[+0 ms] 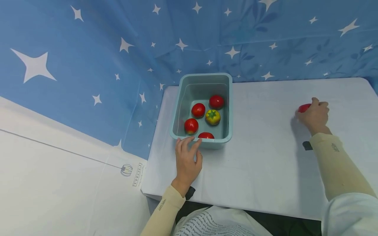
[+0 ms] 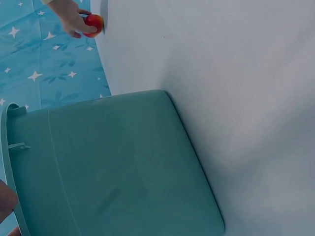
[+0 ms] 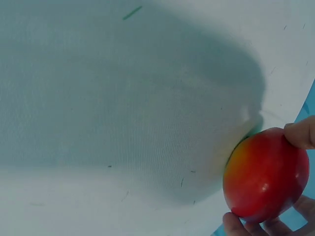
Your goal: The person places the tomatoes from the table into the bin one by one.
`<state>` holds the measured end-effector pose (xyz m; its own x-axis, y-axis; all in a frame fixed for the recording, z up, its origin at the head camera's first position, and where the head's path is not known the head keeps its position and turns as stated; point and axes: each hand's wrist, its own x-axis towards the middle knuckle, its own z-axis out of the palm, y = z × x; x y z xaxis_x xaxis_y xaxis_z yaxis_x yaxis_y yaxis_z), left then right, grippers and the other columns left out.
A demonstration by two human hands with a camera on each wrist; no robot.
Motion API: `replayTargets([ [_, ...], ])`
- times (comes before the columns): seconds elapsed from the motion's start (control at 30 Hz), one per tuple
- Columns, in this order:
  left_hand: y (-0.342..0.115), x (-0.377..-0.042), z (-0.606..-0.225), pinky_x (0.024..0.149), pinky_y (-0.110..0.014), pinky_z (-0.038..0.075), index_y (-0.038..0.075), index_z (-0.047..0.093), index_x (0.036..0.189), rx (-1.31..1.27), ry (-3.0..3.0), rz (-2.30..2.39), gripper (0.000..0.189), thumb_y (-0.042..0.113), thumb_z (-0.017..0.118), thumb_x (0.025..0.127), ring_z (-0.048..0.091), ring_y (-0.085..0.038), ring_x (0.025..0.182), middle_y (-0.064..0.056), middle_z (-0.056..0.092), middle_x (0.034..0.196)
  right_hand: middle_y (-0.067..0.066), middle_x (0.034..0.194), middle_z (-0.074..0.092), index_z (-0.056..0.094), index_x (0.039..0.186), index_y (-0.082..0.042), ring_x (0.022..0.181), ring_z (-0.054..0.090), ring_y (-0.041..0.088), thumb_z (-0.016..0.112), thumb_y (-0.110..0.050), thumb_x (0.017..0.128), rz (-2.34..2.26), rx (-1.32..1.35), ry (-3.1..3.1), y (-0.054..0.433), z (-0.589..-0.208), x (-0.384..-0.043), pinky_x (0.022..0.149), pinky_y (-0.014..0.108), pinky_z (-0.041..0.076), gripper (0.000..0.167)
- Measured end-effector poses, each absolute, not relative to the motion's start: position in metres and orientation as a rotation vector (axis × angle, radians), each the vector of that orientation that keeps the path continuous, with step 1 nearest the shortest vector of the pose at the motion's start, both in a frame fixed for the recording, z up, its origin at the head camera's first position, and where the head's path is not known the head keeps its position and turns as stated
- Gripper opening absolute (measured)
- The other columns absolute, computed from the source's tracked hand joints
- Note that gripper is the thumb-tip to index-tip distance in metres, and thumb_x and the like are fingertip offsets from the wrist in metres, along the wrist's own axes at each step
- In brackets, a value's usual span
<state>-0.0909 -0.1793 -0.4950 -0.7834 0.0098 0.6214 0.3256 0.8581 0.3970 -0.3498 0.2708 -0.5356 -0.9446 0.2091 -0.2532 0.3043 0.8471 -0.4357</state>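
At the right of the table, my right hand point(image 1: 315, 114) grips a smooth red-and-yellow fruit point(image 3: 266, 174), rounded and slightly long like a mango. In the right wrist view, the thumb lies on one side of it and the fingers on the other. The fruit is at the tabletop; whether it touches cannot be told. My left hand point(image 1: 188, 162) is at the near rim of a blue-green plastic bin point(image 1: 229, 108), its fingertips against the rim and its thumb apart. Inside the bin lie several red tomatoes point(image 1: 198, 110) and a yellow one point(image 1: 213, 117) with a green star-shaped top.
A white cloth covers the table point(image 1: 265, 157), which has its left edge near the bin. Behind and to the left hangs a blue curtain point(image 1: 251, 39) with white stars. A pale panel point(image 1: 59, 183) with a lamp drawing is at the lower left.
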Motion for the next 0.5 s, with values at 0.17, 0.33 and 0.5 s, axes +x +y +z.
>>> replayTargets([
  [0.17,-0.179,-0.09,-0.496,0.11,-0.058,0.028,0.013,0.066,0.122,-0.254,-2.396,-0.657,0.041,0.005,0.061,0.082,0.046,-0.027,0.122,-0.012,0.055,0.126,0.043,0.142,0.008,0.002,0.152,0.005,0.124,0.026,0.061,0.059,-0.034,0.087,-0.69,0.459,2.782,0.274,-0.531,-0.343,0.096,0.07,0.037,0.095],
  [0.33,-0.18,-0.09,-0.496,0.11,-0.058,0.027,0.013,0.066,0.122,-0.256,-2.395,-0.653,0.044,0.003,0.064,0.079,0.046,-0.027,0.122,-0.012,0.055,0.126,0.042,0.143,0.004,0.008,0.15,0.008,0.121,0.026,0.059,0.059,-0.035,0.087,-0.66,0.491,2.728,0.276,-0.526,-0.338,0.094,0.069,0.039,0.092],
  [0.5,-0.18,-0.09,-0.496,0.111,-0.057,0.026,0.013,0.066,0.123,-0.254,-2.404,-0.656,0.042,0.005,0.062,0.082,0.045,-0.027,0.123,-0.012,0.055,0.127,0.045,0.136,0.013,0.007,0.146,0.015,0.116,0.03,0.058,0.06,-0.034,0.086,-0.638,0.479,2.727,0.277,-0.525,-0.334,0.092,0.067,0.041,0.094],
])
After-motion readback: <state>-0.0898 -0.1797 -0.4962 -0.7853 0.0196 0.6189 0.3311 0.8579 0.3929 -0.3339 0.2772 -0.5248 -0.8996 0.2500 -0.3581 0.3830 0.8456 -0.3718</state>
